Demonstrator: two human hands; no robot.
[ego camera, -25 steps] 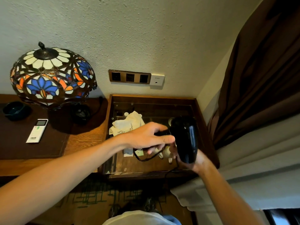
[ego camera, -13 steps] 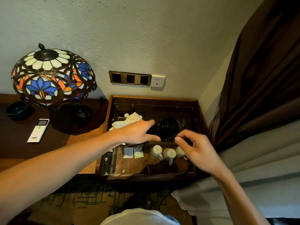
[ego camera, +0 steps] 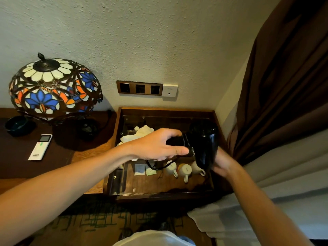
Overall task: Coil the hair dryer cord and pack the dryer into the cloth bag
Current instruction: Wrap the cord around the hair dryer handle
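A black hair dryer [ego camera: 204, 144] hangs above the wooden tray [ego camera: 166, 194]. My left hand [ego camera: 156, 144] grips its handle with fingers wrapped around it. My right hand [ego camera: 221, 162] is under the dryer's body, mostly hidden behind it and touching it. The black cord [ego camera: 158, 166] loops down below my left hand. A white cloth bag [ego camera: 138, 134] lies crumpled in the tray's back left part, partly hidden by my left wrist.
Three white cups [ego camera: 184, 170] and two small sachets [ego camera: 144, 169] sit in the tray under the dryer. A stained-glass lamp [ego camera: 53, 89], a remote [ego camera: 40, 147] and a dark ashtray [ego camera: 16, 125] stand on the desk at left. A brown curtain [ego camera: 284, 86] hangs at right.
Half a second ago the dryer was low in the tray with my right hand off it. Now it is lifted, its body to the right, and my right hand is against it.
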